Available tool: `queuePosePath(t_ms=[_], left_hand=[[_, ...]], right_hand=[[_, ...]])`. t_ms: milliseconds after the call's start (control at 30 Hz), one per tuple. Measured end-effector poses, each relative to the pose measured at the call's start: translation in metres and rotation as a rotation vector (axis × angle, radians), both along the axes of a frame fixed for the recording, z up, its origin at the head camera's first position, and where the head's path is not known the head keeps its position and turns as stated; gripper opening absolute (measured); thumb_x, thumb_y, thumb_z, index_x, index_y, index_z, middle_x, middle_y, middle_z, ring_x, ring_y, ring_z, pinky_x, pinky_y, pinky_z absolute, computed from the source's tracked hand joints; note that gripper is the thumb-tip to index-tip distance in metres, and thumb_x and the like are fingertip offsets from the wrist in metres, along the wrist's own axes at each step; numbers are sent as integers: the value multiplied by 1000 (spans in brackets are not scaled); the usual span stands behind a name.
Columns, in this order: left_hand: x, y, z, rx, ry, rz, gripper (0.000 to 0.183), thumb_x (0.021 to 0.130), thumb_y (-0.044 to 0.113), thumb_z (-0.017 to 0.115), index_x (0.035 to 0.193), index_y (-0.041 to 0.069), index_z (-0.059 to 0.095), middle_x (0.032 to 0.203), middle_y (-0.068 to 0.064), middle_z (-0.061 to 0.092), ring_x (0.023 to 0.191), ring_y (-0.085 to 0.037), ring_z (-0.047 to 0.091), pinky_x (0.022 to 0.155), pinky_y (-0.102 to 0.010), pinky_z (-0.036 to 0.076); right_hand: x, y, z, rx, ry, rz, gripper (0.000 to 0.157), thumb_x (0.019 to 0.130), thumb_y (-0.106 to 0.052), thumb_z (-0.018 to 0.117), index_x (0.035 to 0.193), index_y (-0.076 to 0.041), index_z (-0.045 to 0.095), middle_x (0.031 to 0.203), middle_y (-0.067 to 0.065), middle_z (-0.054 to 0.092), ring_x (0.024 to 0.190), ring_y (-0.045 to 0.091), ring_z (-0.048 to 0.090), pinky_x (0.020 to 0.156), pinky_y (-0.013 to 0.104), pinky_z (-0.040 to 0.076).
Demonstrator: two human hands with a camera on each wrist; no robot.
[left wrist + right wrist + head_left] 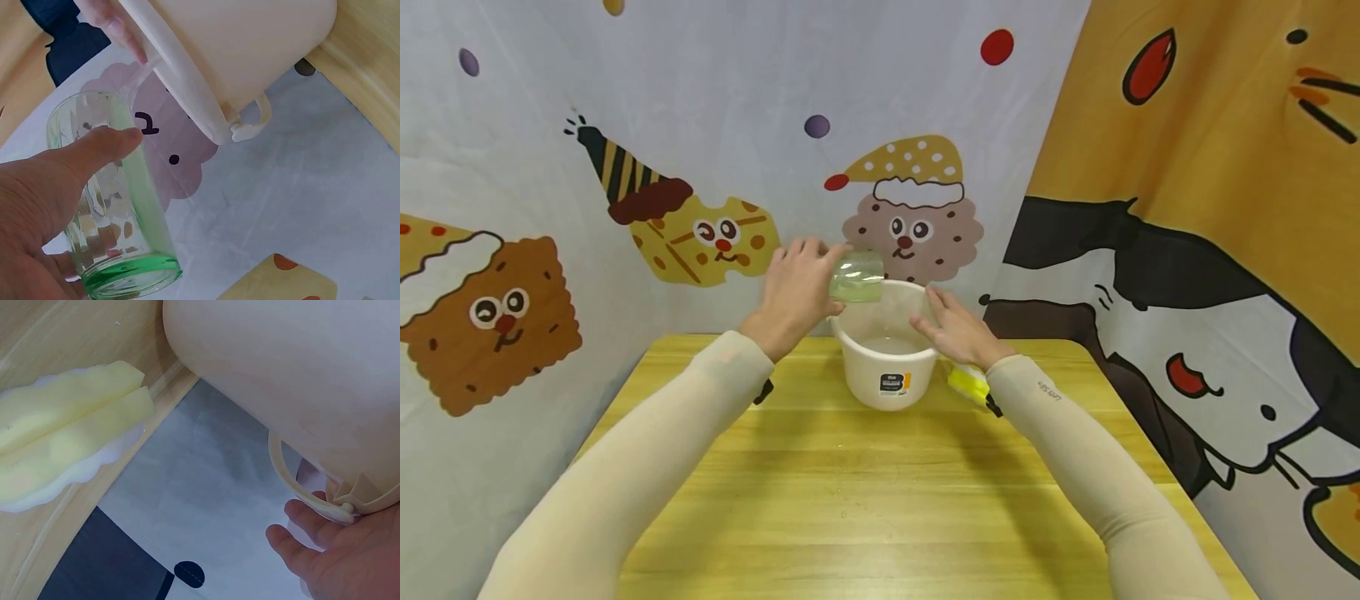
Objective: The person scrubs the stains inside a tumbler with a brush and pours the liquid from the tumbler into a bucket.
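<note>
My left hand (801, 287) grips a clear, green-tinted drinking glass (857, 277), thumb on one side and fingers round the other. The glass lies tipped on its side above the rim of a white plastic bucket (883, 379), its mouth toward the bucket. A clear streak of liquid (142, 76) runs from the glass's mouth toward the rim in the left wrist view. My right hand (958, 329) rests at the bucket's right rim with extended fingers, the thumb over the opening. Some of its fingers lie outside, beside the handle (286, 472).
A yellow-and-white sponge (69, 425) lies on the wooden table (865, 500) to the right of the bucket, partly behind my right forearm in the head view. Small drops dot the tabletop. A printed cloth (737, 83) hangs close behind the table.
</note>
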State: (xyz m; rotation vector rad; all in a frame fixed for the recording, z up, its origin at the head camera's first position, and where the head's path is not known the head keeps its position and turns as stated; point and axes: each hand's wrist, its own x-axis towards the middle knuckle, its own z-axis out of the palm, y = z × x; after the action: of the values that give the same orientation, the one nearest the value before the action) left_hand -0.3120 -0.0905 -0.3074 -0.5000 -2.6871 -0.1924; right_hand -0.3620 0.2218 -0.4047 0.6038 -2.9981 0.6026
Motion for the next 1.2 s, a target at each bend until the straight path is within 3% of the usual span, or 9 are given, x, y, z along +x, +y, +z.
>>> queuePosePath(t_ms=[233, 533, 733, 933, 1033, 1200], left_hand=[[-2, 4, -2, -92, 125, -38, 90, 93, 23, 102, 171, 28, 57, 156, -15, 67, 142, -40, 61, 123, -58, 54], [-2, 7, -9, -221, 293, -93, 86, 97, 6, 94, 171, 31, 59, 161, -15, 66, 151, -40, 61, 140, -57, 43], [-1, 7, -10, -246, 325, -113, 83, 102, -3, 85, 172, 32, 57, 163, -13, 65, 155, -38, 62, 146, -57, 34], [0, 6, -10, -255, 320, -121, 93, 95, 2, 94, 174, 33, 55, 166, -13, 63, 156, -38, 60, 148, -58, 30], [1, 5, -12, -249, 324, -123, 92, 96, 2, 94, 173, 34, 55, 166, -13, 64, 156, -38, 60, 148, -58, 30], [0, 4, -17, -211, 352, -136, 84, 98, 5, 92, 170, 33, 59, 162, -12, 67, 153, -37, 64, 146, -58, 35]], right_hand=[[2, -1, 2, 6, -7, -2, 104, 118, -79, 33, 187, -6, 8, 196, 24, 12, 179, 51, 24, 146, 71, 25], [3, 0, 1, 2, -12, -1, 101, 119, -75, 34, 187, -6, 9, 195, 25, 14, 179, 52, 25, 145, 73, 26], [2, 0, 2, 10, -12, 0, 104, 117, -80, 31, 187, -6, 8, 196, 24, 13, 179, 52, 26, 144, 74, 27], [2, 0, 2, -3, -7, -3, 97, 120, -71, 37, 187, -5, 9, 195, 25, 14, 179, 51, 25, 145, 73, 25], [2, -1, 1, -8, -12, -3, 93, 122, -64, 41, 187, -5, 9, 195, 25, 13, 179, 52, 24, 145, 74, 25], [2, 0, 2, 3, -15, -2, 98, 120, -72, 37, 187, -7, 7, 196, 24, 12, 179, 52, 25, 144, 74, 26]])
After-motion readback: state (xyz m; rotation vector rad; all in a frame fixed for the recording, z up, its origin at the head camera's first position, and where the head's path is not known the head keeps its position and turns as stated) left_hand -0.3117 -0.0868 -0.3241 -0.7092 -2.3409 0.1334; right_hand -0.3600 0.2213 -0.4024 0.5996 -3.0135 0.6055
